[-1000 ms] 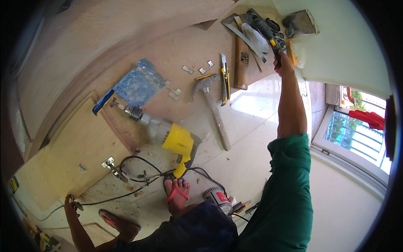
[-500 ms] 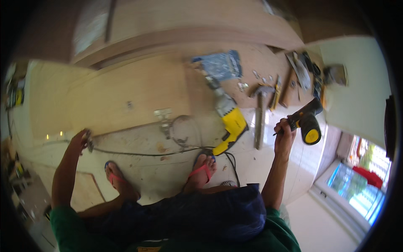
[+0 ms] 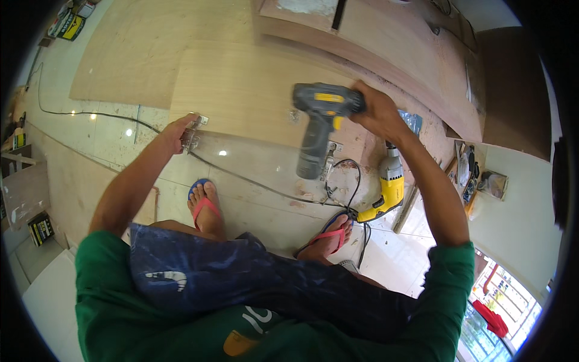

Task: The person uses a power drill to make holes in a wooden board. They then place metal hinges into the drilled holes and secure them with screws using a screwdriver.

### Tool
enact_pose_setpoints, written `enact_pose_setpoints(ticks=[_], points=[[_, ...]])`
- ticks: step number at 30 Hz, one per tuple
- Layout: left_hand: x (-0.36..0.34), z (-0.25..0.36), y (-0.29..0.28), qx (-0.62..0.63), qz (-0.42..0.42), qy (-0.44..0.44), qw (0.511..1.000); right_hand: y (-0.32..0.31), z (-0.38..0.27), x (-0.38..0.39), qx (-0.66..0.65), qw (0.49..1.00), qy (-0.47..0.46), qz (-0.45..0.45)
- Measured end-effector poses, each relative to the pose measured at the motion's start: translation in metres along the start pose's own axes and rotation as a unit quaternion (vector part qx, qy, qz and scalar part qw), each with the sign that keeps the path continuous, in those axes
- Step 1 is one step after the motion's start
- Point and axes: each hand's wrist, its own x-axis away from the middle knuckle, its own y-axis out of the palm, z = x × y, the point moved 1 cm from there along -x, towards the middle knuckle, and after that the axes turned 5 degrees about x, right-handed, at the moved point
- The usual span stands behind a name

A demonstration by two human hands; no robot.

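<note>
At the near edge of a pale wooden panel (image 3: 241,84), my left hand (image 3: 176,136) has its fingers closed on a metal cabinet hinge (image 3: 192,137). My right hand (image 3: 377,110) grips a grey-black cordless drill (image 3: 319,105) by its chuck end, held above the panel with the handle hanging toward me. Whether a bit sits in the chuck is hidden by my fingers. Farther right along the same edge is a second hinge (image 3: 329,161), partly behind the drill.
A yellow corded drill (image 3: 391,190) lies right of my right foot (image 3: 332,238). Its black cable (image 3: 253,180) crosses the tiled floor in front of my feet. A wooden cabinet (image 3: 386,57) stands beyond the panel. Hand tools (image 3: 464,166) lie at the right.
My right hand has carried the cordless drill from the far right to above the panel. The view has swung, shifting the scene. My left hand stays at the hinge.
</note>
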Motion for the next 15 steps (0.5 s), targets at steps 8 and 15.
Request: enact_pose_setpoints(ticks=[8,15], points=[[-0.023,-0.032,0.01,0.283,-0.11,0.1,0.948,0.077,-0.08,-0.173,0.17,0.97,-0.152,-0.085],[0.004,-0.029,0.033,0.287,-0.088,0.138,0.944,0.111,-0.061,-0.184,0.278,0.953,-0.119,-0.005]])
